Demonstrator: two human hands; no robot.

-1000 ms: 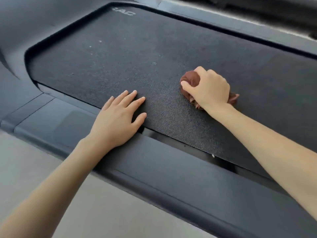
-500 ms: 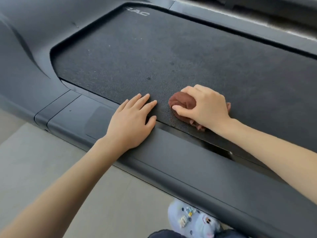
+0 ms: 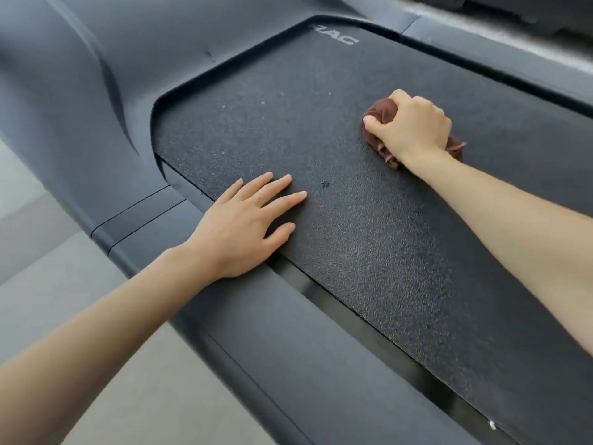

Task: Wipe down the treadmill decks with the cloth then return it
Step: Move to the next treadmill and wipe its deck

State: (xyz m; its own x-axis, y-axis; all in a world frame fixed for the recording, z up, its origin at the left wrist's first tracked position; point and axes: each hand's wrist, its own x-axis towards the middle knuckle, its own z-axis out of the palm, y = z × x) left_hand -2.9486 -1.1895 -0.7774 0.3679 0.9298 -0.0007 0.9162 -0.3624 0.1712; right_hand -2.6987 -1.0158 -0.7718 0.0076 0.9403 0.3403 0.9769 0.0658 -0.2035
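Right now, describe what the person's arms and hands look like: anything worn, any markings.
Both forearms are bare as far up as the head view shows, with no sleeves in sight. The left hand and the right hand wear no gloves, and no rings, watch, bracelets or markings are visible. The fingernails look short and unpainted.

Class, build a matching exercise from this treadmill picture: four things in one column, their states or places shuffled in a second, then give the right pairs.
Column 1
1. left hand
2. right hand
3. cloth
4. white lettering

Column 2
A. printed at the belt's far end
B. bunched, brown, pressed on the belt
C. flat, fingers spread, at the belt's near edge
D. closed around the cloth

Pairs: 1-C, 2-D, 3-B, 4-A
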